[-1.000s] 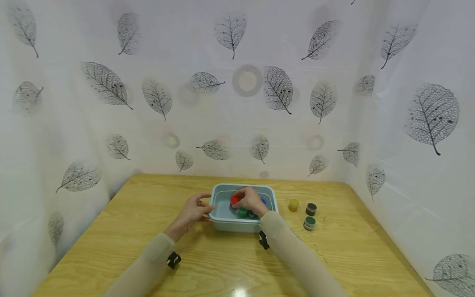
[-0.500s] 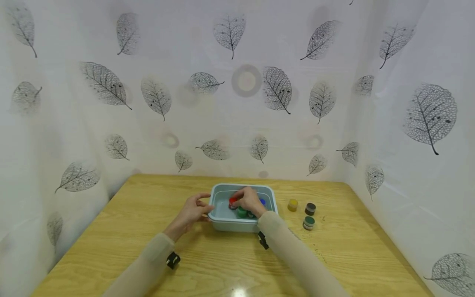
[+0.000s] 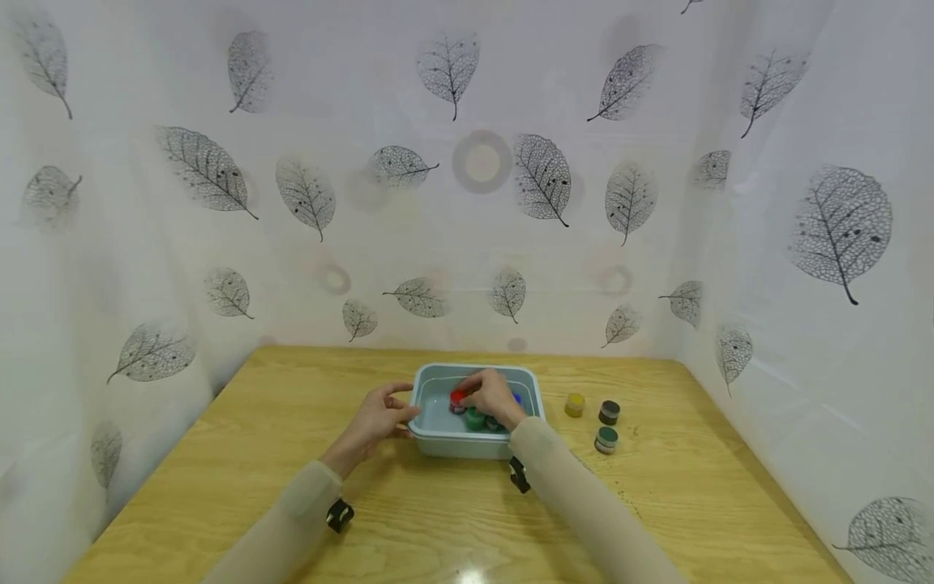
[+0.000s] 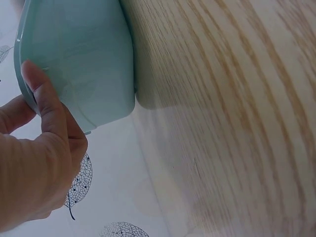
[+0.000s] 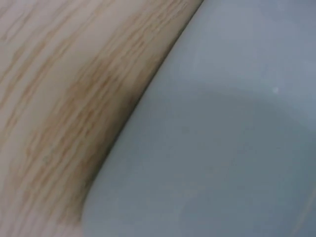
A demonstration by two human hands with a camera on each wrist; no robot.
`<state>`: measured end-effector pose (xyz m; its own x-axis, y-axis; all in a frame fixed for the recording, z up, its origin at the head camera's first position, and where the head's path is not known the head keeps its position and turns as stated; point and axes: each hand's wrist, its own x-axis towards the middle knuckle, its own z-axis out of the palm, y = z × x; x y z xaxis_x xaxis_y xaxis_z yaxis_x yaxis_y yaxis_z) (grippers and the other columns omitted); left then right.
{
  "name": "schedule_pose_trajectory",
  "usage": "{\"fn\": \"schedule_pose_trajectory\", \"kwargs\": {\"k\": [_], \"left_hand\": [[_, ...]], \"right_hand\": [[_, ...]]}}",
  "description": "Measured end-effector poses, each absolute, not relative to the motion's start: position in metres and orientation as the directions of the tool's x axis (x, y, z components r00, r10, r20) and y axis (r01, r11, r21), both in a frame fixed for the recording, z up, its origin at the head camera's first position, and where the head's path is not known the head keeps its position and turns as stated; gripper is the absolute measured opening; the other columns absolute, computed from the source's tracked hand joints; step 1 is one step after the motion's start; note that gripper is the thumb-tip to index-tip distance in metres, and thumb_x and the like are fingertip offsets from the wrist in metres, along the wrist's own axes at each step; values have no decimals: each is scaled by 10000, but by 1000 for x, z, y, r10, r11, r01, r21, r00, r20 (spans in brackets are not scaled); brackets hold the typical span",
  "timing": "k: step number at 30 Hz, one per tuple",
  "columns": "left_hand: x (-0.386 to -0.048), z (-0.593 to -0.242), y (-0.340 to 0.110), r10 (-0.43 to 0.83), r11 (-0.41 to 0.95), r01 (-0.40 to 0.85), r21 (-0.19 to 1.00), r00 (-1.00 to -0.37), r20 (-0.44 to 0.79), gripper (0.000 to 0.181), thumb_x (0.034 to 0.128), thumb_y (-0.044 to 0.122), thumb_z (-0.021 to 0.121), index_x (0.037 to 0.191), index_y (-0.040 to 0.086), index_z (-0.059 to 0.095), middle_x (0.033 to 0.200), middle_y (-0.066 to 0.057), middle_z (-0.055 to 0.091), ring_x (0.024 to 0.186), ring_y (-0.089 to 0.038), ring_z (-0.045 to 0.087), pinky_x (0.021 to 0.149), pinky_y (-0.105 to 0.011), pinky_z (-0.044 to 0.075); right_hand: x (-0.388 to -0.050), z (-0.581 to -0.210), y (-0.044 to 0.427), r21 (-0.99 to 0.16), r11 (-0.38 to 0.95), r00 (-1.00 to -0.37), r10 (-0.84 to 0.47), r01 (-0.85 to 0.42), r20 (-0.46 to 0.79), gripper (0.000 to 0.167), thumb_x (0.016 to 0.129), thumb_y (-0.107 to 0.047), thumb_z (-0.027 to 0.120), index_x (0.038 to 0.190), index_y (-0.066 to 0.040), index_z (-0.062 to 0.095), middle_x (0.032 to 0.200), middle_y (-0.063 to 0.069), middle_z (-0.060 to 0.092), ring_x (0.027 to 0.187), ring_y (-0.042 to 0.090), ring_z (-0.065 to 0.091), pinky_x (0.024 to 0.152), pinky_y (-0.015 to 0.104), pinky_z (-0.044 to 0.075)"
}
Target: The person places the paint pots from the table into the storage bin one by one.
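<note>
A pale blue-green plastic bin stands on the wooden table. My left hand pinches its left rim; the left wrist view shows the thumb and fingers of that hand on either side of the lip. Inside the bin, my right hand has its fingertips at the right edge of a small red-lidded jar, which sits upright on the bottom. A green-lidded jar and a blue-lidded one are also inside, partly behind that hand. Only the bin's outer wall fills the right wrist view.
To the right of the bin, three small jars stand on the table: a yellow one, a black-lidded one and a dark green-lidded one. A leaf-printed curtain surrounds the table at the back and sides.
My right hand has lowered the red-lidded jar slightly left and down onto the bin's bottom, and more of the jar shows now. The left hand keeps its place on the rim.
</note>
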<state>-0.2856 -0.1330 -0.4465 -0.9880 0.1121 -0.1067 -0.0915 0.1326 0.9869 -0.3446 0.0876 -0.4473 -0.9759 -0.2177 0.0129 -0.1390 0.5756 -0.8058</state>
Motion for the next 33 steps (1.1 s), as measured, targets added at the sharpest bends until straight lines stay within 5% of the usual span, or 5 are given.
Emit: {"fn": "schedule_pose_trajectory", "kwargs": {"k": [22, 33], "left_hand": [[-284, -450, -132, 94, 121, -89, 989, -990, -101, 551, 898, 24, 682, 1409, 19, 475, 912, -124, 573, 783, -260, 680, 600, -351, 612], [-288, -451, -132, 93, 117, -99, 988, -990, -110, 555, 899, 15, 677, 1413, 22, 468, 928, -125, 570, 778, -249, 681, 649, -401, 623]], "right_hand": [[-338, -434, 129, -808, 476, -874, -478, -347, 94, 304, 889, -134, 723, 1170, -22, 699, 1127, 138, 708, 953, 171, 658, 791, 278, 573], [-327, -421, 157, -850, 405, -857, -506, -335, 97, 367, 901, -136, 711, 1230, 12, 647, 1177, 180, 678, 983, 165, 649, 835, 298, 582]]}}
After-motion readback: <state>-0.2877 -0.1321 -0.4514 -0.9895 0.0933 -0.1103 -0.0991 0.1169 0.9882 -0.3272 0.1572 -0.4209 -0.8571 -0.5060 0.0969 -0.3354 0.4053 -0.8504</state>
